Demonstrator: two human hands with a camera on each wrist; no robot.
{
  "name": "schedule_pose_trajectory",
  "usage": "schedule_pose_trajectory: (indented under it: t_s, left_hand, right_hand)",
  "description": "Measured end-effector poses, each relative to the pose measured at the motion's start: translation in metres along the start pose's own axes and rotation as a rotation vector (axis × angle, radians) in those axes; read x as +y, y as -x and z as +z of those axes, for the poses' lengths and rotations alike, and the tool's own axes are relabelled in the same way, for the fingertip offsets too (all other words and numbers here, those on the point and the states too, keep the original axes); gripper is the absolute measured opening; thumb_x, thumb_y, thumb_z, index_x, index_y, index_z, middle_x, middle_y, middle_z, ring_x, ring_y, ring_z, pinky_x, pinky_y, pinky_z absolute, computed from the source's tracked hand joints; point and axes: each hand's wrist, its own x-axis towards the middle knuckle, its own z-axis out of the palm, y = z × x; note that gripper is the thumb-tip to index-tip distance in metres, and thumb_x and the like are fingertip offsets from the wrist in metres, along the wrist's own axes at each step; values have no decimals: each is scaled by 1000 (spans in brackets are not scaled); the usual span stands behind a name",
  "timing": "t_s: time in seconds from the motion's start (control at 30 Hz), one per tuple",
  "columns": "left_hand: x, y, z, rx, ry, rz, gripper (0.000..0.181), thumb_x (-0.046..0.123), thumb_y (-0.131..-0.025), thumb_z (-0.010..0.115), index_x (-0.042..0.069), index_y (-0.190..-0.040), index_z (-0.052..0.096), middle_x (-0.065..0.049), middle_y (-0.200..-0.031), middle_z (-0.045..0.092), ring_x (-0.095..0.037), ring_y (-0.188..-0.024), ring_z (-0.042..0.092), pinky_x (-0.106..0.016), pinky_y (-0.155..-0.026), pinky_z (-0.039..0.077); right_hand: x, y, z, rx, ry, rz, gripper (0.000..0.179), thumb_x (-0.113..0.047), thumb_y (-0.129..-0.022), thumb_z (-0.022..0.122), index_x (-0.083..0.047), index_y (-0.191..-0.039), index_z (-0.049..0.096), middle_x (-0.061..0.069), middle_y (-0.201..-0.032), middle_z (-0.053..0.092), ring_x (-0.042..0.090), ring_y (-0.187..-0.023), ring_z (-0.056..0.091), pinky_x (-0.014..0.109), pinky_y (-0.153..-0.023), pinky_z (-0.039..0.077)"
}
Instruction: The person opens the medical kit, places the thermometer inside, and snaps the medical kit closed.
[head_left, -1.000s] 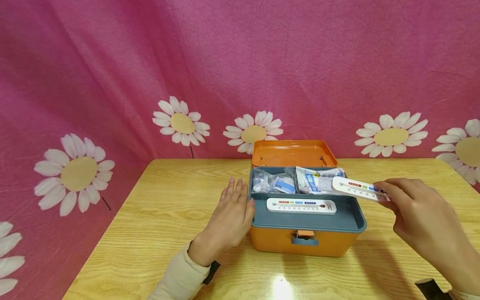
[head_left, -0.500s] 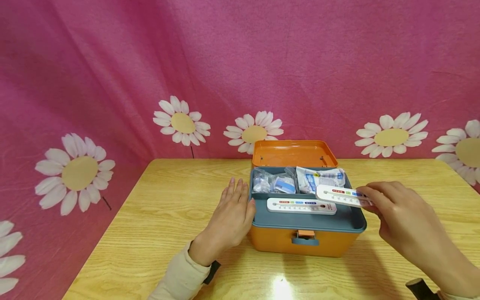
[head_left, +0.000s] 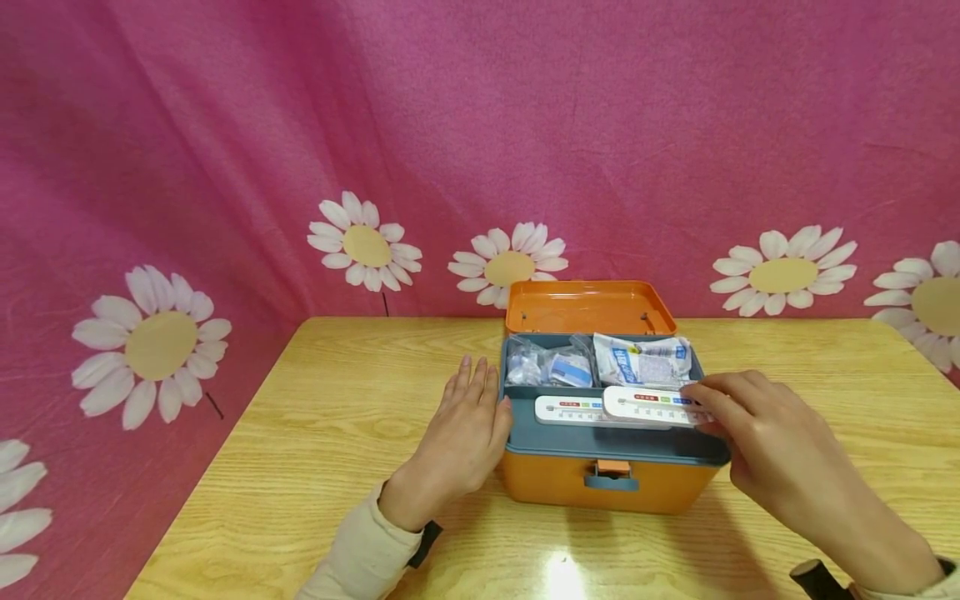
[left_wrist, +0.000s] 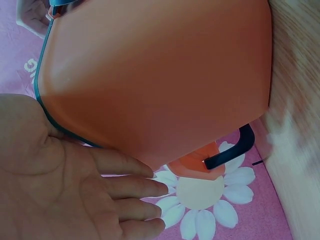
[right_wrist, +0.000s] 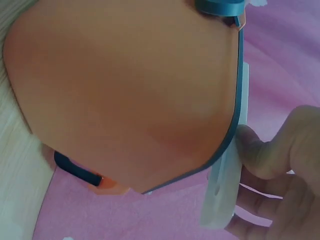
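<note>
An orange box (head_left: 540, 479) with a blue-grey rim and tray stands on the table, its lid (head_left: 592, 307) tipped back. My right hand (head_left: 780, 462) pinches one end of a white thermometer (head_left: 648, 407) printed with coloured blocks and a scale. That thermometer hangs over the front of the tray and partly covers a second white thermometer (head_left: 562, 410) lying there. In the right wrist view the held thermometer (right_wrist: 225, 182) passes beside the box's rim. My left hand (head_left: 457, 429), fingers straight, lies along the box's left side; the left wrist view shows its palm (left_wrist: 55, 185) facing the box.
Behind the thermometers, the tray's rear compartments hold clear bags (head_left: 525, 362) with small items and a white-and-blue packet (head_left: 641, 360). A latch (head_left: 611, 475) sits on the box's front. The wooden table (head_left: 315, 417) meets a pink daisy-print cloth (head_left: 637, 150) at the back.
My right hand has carried its thermometer leftward and down, from beside the packet to above the thermometer in the tray. The left hand has stayed at the box's side.
</note>
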Motion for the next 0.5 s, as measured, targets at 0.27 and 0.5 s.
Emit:
schedule_pose_trajectory:
  t_s: [0.27,0.5]
  left_hand:
    - [0,0,0,-2,-7,-12,58,32,-105,27,-9,-146,31,-23,-156,20,-36,-146,4,-50,-117,9]
    - [0,-1,0,-8,-20,-22,59,33,-105,27,-8,-146,30,-22,-156,19,-36,-146,4,-50,-117,9]
  right_hand:
    - [-7,-6,9,13,-17,-45,51,9,-56,76,0,-105,68,15,-98,65,32,-88,60,51,-74,50]
    - [-17,-12,15,-43,-33,-73,58,10,-51,83,-2,-105,68,13,-100,64,31,-91,59,51,-75,51]
